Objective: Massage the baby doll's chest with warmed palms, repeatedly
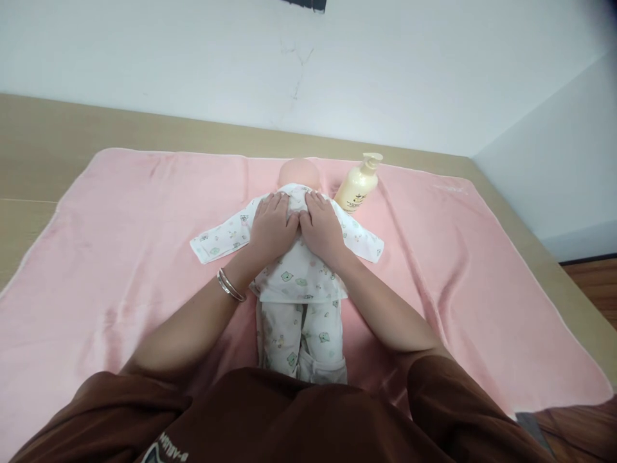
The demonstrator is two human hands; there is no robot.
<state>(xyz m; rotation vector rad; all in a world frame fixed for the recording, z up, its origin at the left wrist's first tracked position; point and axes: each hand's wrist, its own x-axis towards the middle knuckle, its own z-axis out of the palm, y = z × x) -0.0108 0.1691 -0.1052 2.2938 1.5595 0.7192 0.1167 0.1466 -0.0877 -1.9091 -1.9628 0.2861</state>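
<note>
A baby doll [301,280] in white printed pyjamas lies on a pink blanket [144,257], its bald head away from me and no face showing. Both its sleeves are spread out to the sides. My left hand [273,226] rests flat on the left of the doll's upper back, fingers stretched toward the neck. On the right of the upper back lies my right hand [321,225], also flat. The two thumbs nearly meet in the middle. Neither hand grips anything. Two silver bangles [230,285] circle my left wrist.
A cream pump bottle [357,186] stands on the blanket just right of the doll's head, near the right sleeve. The blanket covers most of a wooden table [58,125]. Behind the table rises a white wall [193,64]. Brown wooden floor shows at right.
</note>
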